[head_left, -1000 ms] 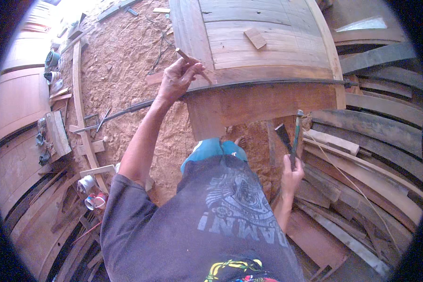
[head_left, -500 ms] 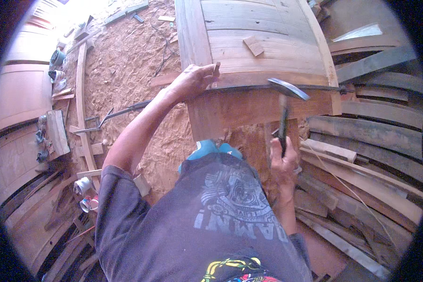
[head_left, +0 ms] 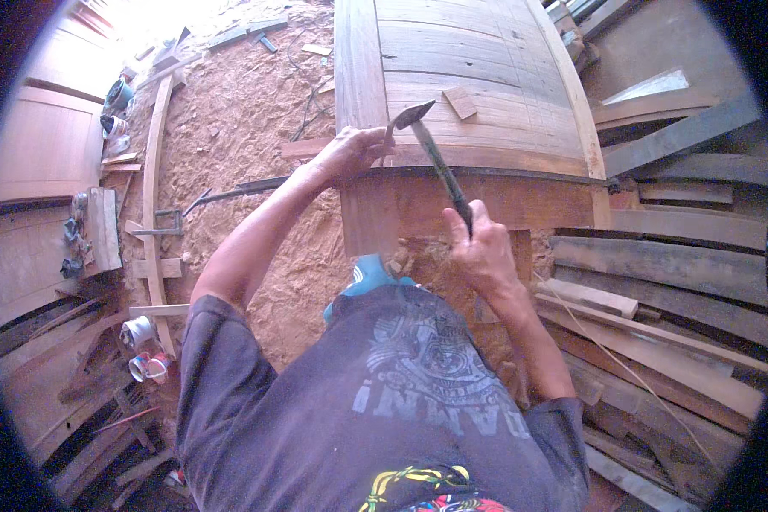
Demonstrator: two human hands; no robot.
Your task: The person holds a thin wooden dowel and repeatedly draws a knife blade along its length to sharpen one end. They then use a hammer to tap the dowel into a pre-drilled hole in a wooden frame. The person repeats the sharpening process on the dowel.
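My right hand [head_left: 484,247] is wrapped round the handle of a hammer [head_left: 443,165]. The hammer's head is over the left part of a wooden door [head_left: 452,55], close to the fingertips of my left hand [head_left: 356,154]. Those fingers are pinched on a small piece of wood at the joint between the door's side stile and bottom rail; the hammer head partly covers it. A long dark bar clamp [head_left: 260,186] lies across the door just below my left hand. A small loose wooden block [head_left: 460,103] rests on the door panel.
Stacked boards [head_left: 657,264] lie along the right side. A long wooden beam [head_left: 155,162] is on the sawdust-covered ground [head_left: 222,119] at left, with white cans [head_left: 136,331] beside it. Panels [head_left: 38,154] lean at far left. A dark cable [head_left: 303,85] runs near the door.
My right hand has swung the hammer leftward, from over the right part of the door to beside my left fingers. The left hand has stayed nearly in place, pinching the small piece of wood.
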